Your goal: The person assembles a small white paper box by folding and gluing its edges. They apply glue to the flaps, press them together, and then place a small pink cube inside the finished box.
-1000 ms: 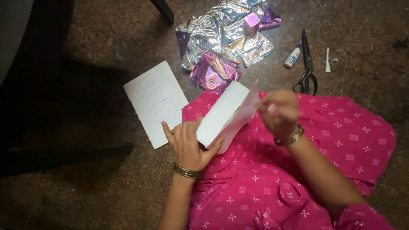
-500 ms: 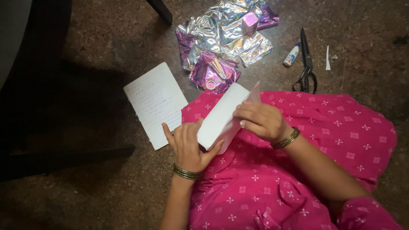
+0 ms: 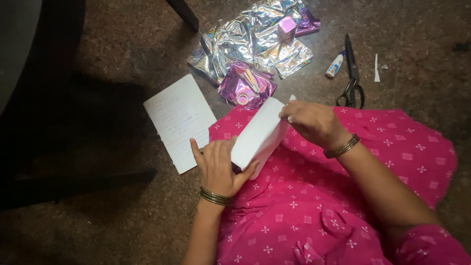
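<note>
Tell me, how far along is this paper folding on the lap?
Done: the white paper already looks folded over into a narrow strip. In hand: the left hand holds its lower end and the right hand presses its upper edge. Left: the foil, glue and scissors lie untouched on the floor, beside a written sheet.

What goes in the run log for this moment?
left hand: holds folded white paper | right hand: pinches top edge | floor: scissors, glue

Head view, steeply down, close
</note>
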